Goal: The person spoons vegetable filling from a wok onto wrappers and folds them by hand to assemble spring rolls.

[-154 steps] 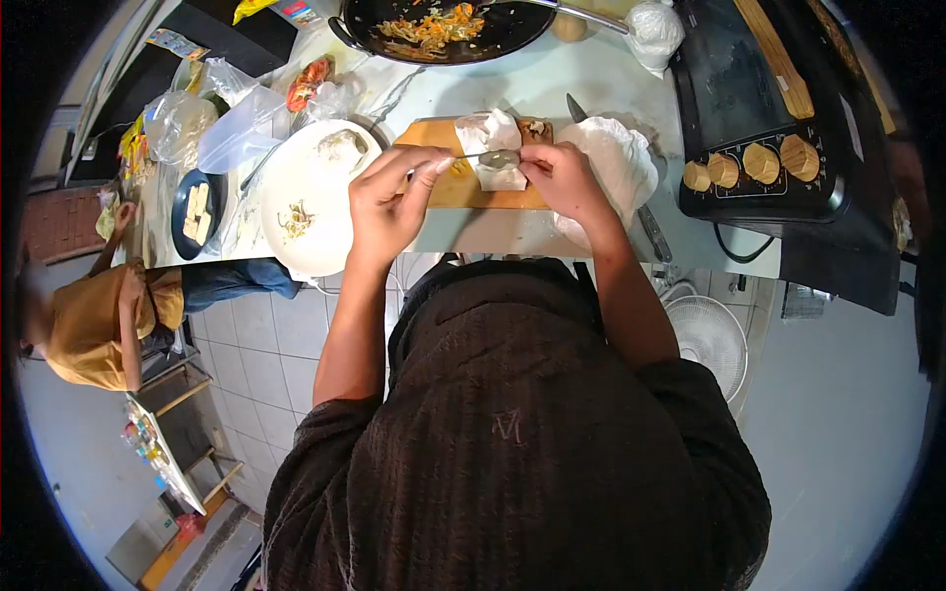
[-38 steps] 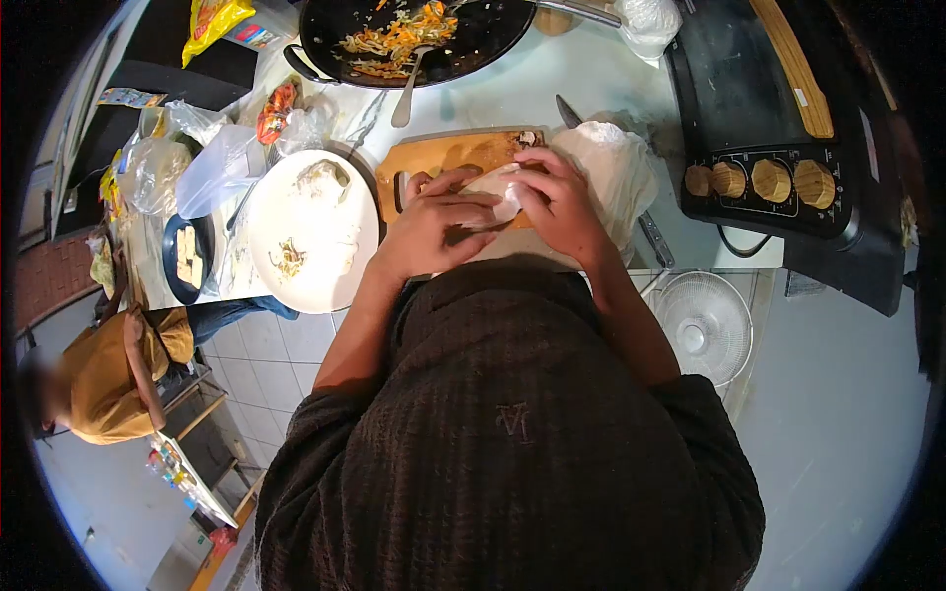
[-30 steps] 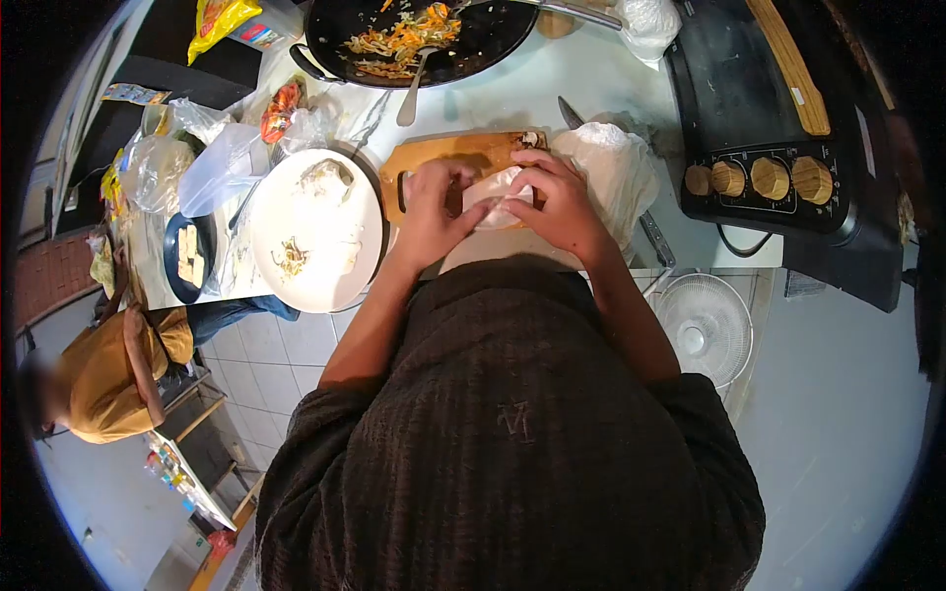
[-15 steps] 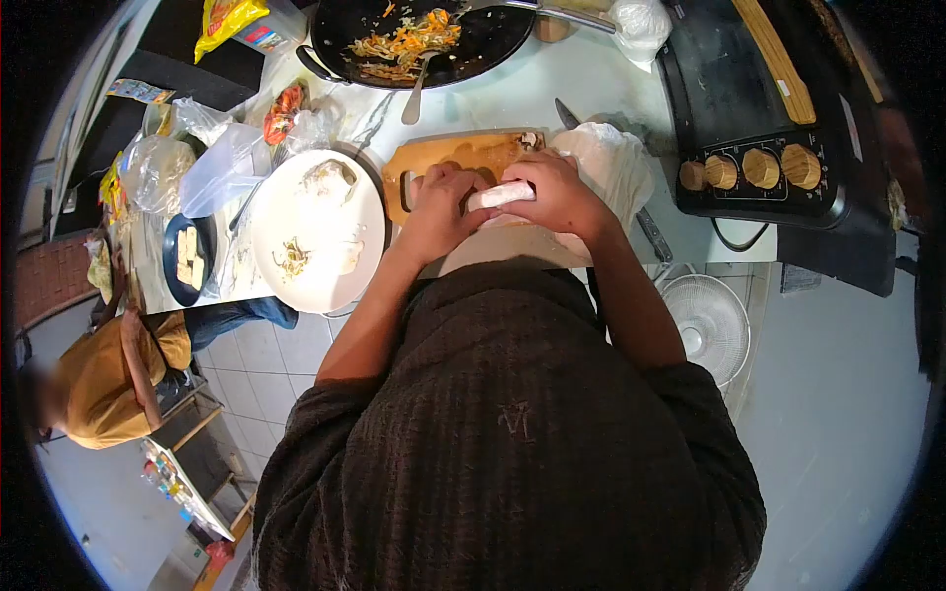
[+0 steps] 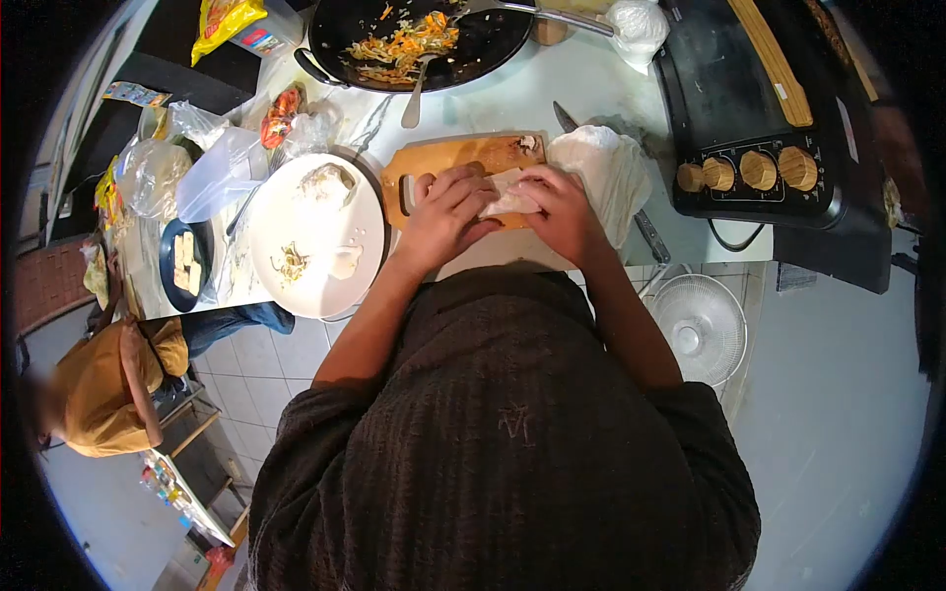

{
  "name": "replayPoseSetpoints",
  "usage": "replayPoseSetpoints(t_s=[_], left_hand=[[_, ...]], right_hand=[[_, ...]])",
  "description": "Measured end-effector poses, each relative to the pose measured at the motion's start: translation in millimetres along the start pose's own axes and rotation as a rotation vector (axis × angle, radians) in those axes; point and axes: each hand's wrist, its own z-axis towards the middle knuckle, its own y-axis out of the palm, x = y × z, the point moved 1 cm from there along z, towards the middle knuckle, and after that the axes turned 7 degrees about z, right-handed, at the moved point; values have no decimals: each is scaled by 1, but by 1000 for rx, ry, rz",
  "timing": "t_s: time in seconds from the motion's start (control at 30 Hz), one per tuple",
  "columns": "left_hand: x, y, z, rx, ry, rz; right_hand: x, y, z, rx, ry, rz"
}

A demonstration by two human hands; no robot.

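Note:
A pale, thin wrapper [image 5: 509, 197], partly rolled, lies over the wooden cutting board [image 5: 463, 153] between my hands. My left hand [image 5: 451, 219] has its fingers curled over the wrapper's left end. My right hand [image 5: 564, 209] presses fingers and thumb on its right end. Beside the board on the right is a stack of white wrappers [image 5: 601, 167], with a knife [image 5: 651, 236] at its edge. The white plate [image 5: 286, 222] on the left carries a small heap of shredded filling [image 5: 292, 262] and a pale paste. What the wrapper encloses is hidden.
At the back stands a black wok [image 5: 483, 59] with shredded vegetables and a spoon [image 5: 414, 106]. A dark plate [image 5: 182, 266] holds finished-looking rolls; plastic bags [image 5: 156, 175] lie behind it. The black stove [image 5: 749, 128] is at right. Another person [image 5: 108, 389] is at far left.
Earlier my hands held a small utensil above a wrapper on the board. Since then the wrapper has been folded and rolled; half a second ago it showed as a tight roll, now flatter under my fingers.

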Motion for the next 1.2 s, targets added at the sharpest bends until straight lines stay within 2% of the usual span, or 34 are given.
replayPoseSetpoints(t_s=[0.1, 0.23, 0.3, 0.33, 0.43, 0.5, 0.67, 0.83, 0.93, 1.1, 1.2], left_hand=[[4, -7, -2, 9, 24, -63], [4, -4, 1, 19, -133, -96], [4, -1, 4, 16, -193, -65], [5, 1, 6, 5, -230, -35], [7, 5, 8, -54, -268, 10], [9, 8, 9, -103, -271, 23], [11, 9, 11, -146, -369, -26], [9, 7, 14, -150, -374, -99], [6, 9, 10, -165, -381, -157], [6, 5, 8, -225, -408, -200], [5, 6, 5, -231, -404, -226]], right_hand=[[-20, -14, -9, 54, 13, 17], [-17, -18, -13, 136, 48, 28], [-7, -14, -9, 113, 186, 151], [-6, -13, -8, 115, 188, 153], [-9, -12, -3, 53, 197, 7], [-12, -11, -1, -50, 309, -83], [-15, -9, -2, -11, 341, -106], [-11, -8, -1, -43, 379, -119], [-12, -8, 0, -39, 326, -29], [-19, -13, 2, -129, 435, 38], [-19, -9, 0, -51, 425, 79]])
